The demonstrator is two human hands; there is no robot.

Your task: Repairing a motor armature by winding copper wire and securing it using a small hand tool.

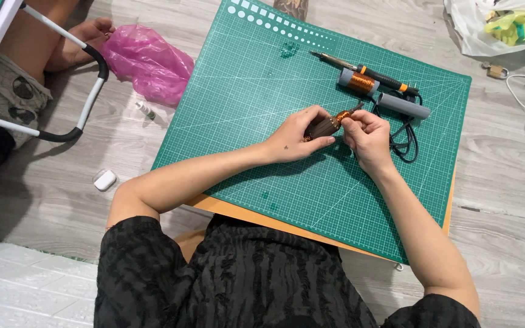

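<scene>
My left hand [299, 135] grips a small dark motor rotor [325, 126] with copper windings, held just above the green cutting mat [262, 91]. My right hand [367, 132] pinches the rotor's copper end, where a thin shaft sticks out to the upper right. Both hands meet over the middle of the mat. Beyond them lie a spool of copper wire [357, 80], a soldering iron [360, 68] with a black and orange handle, and a grey tube [403, 105].
A black cord [407, 138] coils right of my right hand. A pink plastic bag [147, 61], a small tube [146, 110] and a white case [104, 180] lie on the floor at left. Another person's foot [86, 33] rests by a chair frame [86, 91]. A clear bag [499, 24] sits top right.
</scene>
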